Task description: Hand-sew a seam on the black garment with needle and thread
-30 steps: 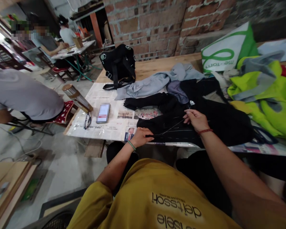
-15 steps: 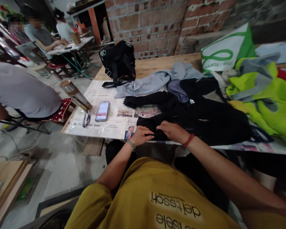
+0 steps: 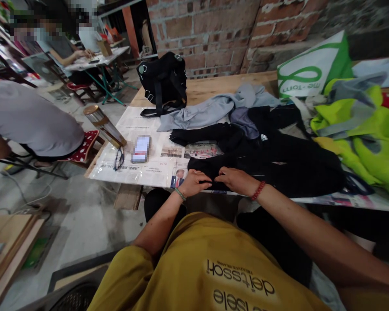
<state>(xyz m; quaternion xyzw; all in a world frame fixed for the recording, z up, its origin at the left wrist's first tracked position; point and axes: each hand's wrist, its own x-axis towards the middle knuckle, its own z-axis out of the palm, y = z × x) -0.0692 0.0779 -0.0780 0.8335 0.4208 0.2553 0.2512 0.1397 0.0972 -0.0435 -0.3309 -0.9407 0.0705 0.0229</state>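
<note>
Beyond our black garment (image 3: 304, 168) sit a backpack (image 3: 164, 80) and shopping bag (image 3: 311, 73); our left hand (image 3: 193, 182) and right hand (image 3: 238, 179) curl narrowly over the cloth. We cannot tell their grip.

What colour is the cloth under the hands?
The cloth is black, clearest in the head view.

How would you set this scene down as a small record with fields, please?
Left hand: touching the black garment near its front edge; the left hand wears a green bracelet; grip unclear
Right hand: close beside, also at the garment; the right hand wears a red bracelet; grip unclear
Table covering: printed newspaper
Left of garment: phone, metallic flask
Behind garment: grey cloth, black bag
Right side: yellow-green clothing
</note>
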